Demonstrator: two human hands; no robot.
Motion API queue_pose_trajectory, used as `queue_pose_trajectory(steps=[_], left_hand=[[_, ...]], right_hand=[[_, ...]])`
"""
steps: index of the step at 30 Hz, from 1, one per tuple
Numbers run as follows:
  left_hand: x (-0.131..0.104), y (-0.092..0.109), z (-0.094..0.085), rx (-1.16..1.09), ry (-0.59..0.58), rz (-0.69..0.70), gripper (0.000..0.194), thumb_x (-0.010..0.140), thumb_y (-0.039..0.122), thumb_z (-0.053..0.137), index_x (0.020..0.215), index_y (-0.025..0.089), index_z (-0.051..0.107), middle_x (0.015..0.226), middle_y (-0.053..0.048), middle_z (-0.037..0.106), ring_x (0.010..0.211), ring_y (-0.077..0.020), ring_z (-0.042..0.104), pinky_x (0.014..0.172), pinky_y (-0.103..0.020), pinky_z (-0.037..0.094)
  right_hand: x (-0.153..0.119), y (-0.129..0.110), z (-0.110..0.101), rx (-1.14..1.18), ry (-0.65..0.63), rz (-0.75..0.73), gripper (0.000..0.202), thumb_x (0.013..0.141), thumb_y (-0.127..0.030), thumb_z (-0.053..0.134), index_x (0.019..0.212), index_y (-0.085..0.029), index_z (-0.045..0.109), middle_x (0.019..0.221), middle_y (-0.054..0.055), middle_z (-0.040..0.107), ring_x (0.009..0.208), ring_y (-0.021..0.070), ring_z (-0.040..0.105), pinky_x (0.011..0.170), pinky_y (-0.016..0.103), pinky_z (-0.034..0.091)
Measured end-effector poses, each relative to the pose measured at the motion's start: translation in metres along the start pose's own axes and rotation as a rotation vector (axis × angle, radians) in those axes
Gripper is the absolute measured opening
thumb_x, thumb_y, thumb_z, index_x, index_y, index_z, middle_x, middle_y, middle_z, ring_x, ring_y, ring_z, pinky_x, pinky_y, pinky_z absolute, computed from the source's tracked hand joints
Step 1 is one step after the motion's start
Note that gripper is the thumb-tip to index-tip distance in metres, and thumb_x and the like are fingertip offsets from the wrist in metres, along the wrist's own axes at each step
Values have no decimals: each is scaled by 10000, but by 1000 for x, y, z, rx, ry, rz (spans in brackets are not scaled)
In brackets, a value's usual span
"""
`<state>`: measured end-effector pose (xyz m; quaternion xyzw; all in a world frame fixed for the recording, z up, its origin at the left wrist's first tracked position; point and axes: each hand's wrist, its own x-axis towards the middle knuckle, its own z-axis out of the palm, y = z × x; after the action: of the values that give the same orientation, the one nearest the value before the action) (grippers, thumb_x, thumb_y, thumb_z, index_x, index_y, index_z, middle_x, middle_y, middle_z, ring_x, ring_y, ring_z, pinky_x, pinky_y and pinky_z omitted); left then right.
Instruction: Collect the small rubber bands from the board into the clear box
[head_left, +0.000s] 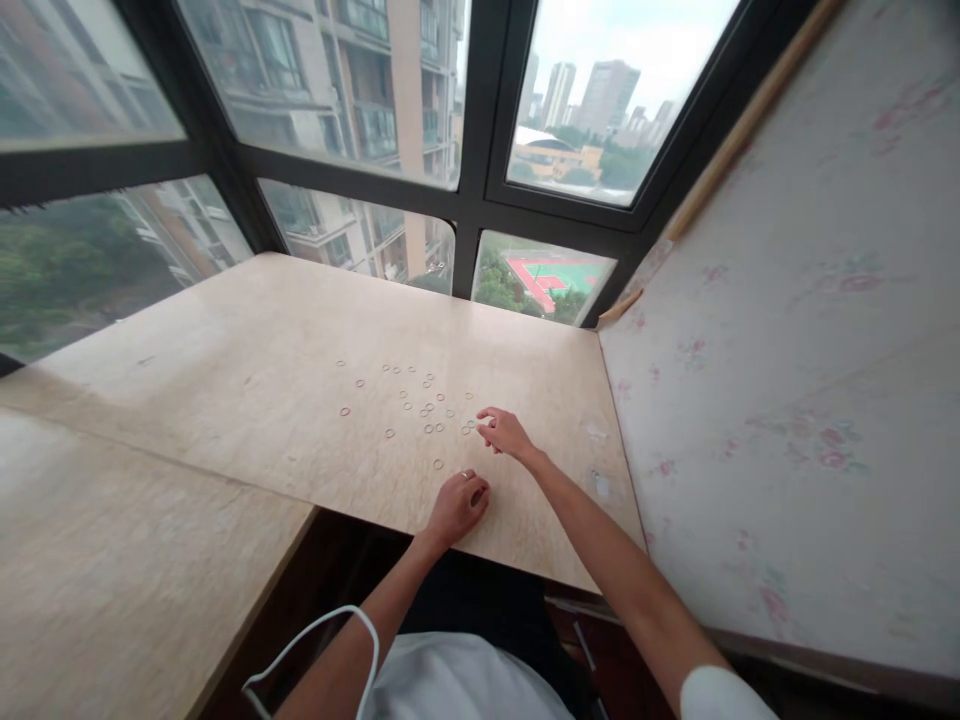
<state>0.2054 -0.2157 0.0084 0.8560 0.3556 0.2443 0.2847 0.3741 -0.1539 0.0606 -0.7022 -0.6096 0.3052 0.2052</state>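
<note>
Several small thin rings lie scattered on the beige marbled surface [285,310], most of them pale or grey. One reddish ring [345,412] sits at the left of the group, and another reddish one [440,397] is near its middle. My right hand [504,432] is over the right end of the group, fingers apart, its fingertips beside a few rings [468,428]. Nearer the front edge rests my left hand [459,505], with a ring on one finger and its fingers curled together. Whatever the left fingers may hold is too small to make out. A lone ring [438,464] lies just beyond it.
Two small clear plastic pieces [601,484] [595,430] lie at the right, beside the flowered wall [772,400]. Dark window frames [469,215] rise behind the surface. A white cable [319,622] loops by my left forearm. Another surface section [135,560] extends at the lower left.
</note>
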Motion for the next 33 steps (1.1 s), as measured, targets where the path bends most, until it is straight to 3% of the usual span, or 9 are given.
queue_pose_trajectory(steps=[3,5,8,12,17,23,27,30,33], left_hand=[[-3,-3,-2,-65,5,0,127,813,136,507,797,176,626,757,-31,562,695,-147,516,653,-260,378],[-5,-4,-2,-97,18,-5,131,814,141,505,809,177,631,771,-34,565,706,-149,519,663,-261,383],[-5,-5,-1,-124,32,-9,128,806,140,511,816,178,633,787,-36,571,712,-149,519,671,-264,387],[-5,-7,0,-145,38,0,123,804,141,514,821,180,631,789,-31,570,719,-148,523,671,-262,389],[-5,-9,0,-150,33,8,121,815,160,518,840,181,634,792,-31,572,719,-148,527,677,-265,396],[-5,-8,-1,-150,28,1,136,813,154,515,842,184,644,801,-40,585,738,-157,538,692,-272,407],[-5,-6,-3,-156,30,-7,131,813,154,517,840,179,642,810,-44,590,737,-155,542,694,-271,410],[-4,-4,-5,-158,16,-6,131,812,148,514,828,176,642,798,-41,589,731,-152,542,685,-266,406],[-4,-3,-6,-150,2,-6,135,818,155,509,822,176,642,784,-38,583,718,-148,539,673,-262,402]], right_hand=[[22,-12,-3,-222,-65,-29,384,797,-230,522,1172,-194,596,577,-13,659,490,129,609,555,227,478],[30,-16,-4,-370,-84,-48,397,792,-247,546,1181,-205,611,716,38,709,698,186,671,686,283,491],[34,-16,-5,-548,-110,-80,337,797,-293,564,1114,-228,660,992,96,707,972,248,639,825,345,457],[29,-12,0,-667,-146,-120,307,824,-321,547,1102,-264,664,1032,99,696,988,257,633,821,349,446],[23,-6,6,-693,-139,-153,254,883,-322,492,1029,-228,677,1006,136,697,966,266,641,794,346,439],[24,3,5,-540,-115,-141,140,841,-276,583,882,-187,683,921,141,711,932,248,643,755,296,432],[21,12,3,-283,-73,-91,71,784,-238,610,802,-189,658,711,52,697,713,158,641,648,222,431],[12,20,5,-17,-13,-25,144,797,-298,540,812,-173,609,522,-27,597,450,93,525,487,185,393],[-3,26,7,265,65,46,276,804,-421,465,868,-164,543,483,-68,532,323,64,381,356,174,305]])
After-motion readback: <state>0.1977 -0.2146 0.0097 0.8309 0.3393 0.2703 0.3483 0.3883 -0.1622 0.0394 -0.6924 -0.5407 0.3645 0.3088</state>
